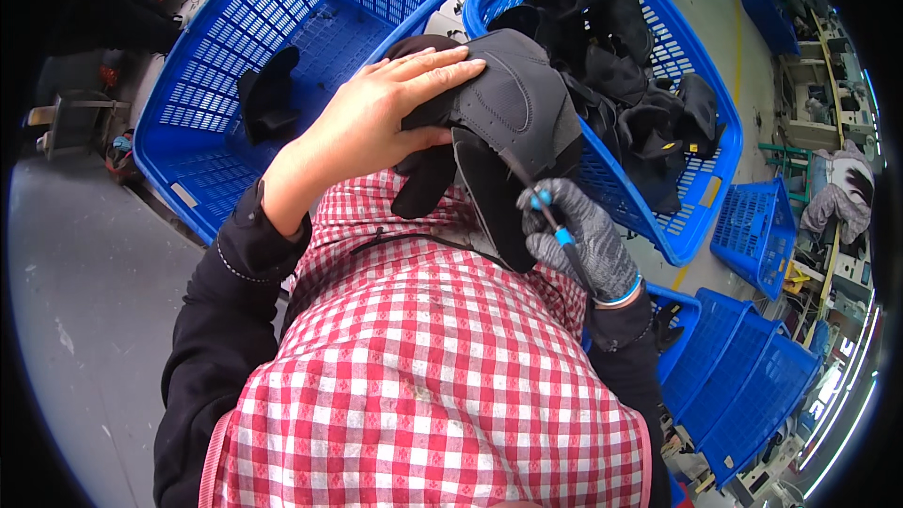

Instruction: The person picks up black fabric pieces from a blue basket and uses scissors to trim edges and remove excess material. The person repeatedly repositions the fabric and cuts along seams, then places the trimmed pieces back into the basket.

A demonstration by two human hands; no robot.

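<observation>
A black stitched shoe upper lies across my lap, its flaps hanging down over the apron. My bare left hand holds it from the left, fingers stretched over the top and thumb at the opening's edge. In my right hand, in a grey knit glove, is a slim tool with a blue and black handle. The tool's thin end points up to the lower edge of the upper; whether it touches there I cannot tell.
A large blue basket stands front left, with one black piece inside. Another blue basket, front right, holds several black uppers. Further right are a smaller blue basket and stacked blue baskets.
</observation>
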